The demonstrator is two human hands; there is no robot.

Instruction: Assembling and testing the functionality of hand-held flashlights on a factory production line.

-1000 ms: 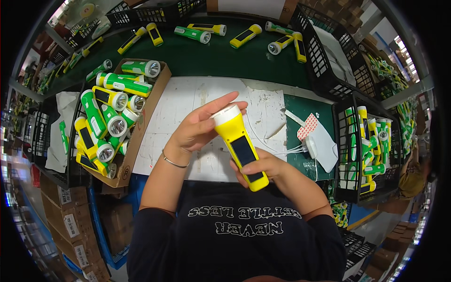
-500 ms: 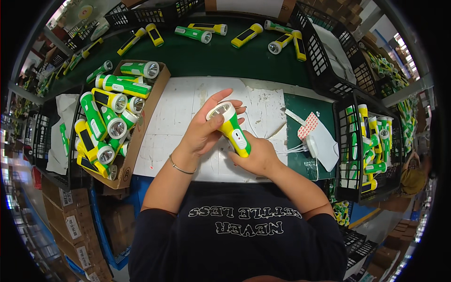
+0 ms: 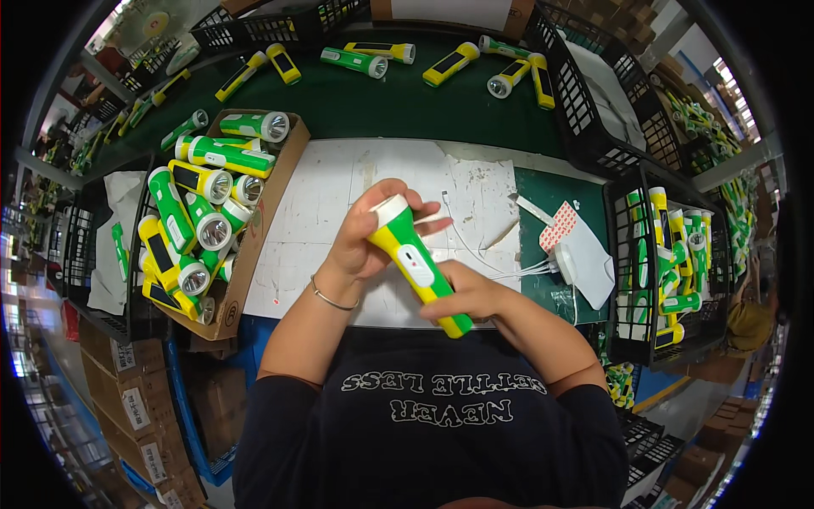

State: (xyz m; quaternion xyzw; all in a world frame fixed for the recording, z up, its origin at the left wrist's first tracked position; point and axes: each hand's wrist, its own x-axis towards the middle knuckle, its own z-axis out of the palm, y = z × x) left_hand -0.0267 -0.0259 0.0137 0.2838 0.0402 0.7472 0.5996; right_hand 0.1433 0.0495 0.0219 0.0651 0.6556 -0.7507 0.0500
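Note:
Between both hands I hold a yellow and green flashlight [image 3: 415,261] with a white head ring, tilted over the white worktop [image 3: 297,212]. My left hand [image 3: 365,233] is closed around its head end, some fingers stretching out past it. Near the tail end, my right hand [image 3: 471,293] grips the body with the thumb laid across it. The white switch panel on the flashlight's side faces up. Its lens is turned away from view. To the left stands a cardboard box [image 3: 284,182] filled with several similar flashlights [image 3: 212,229].
At the right, a black crate [image 3: 626,271] holds more flashlights. A white charger block [image 3: 564,263] with cables lies beside a red-dotted sheet [image 3: 558,225]. Several flashlights [image 3: 451,64] lie on the green surface at the back, next to another black crate [image 3: 585,110].
The flashlight has turned, so its lens no longer shows and more of its side does. Its tail and my right hand have come nearer my body.

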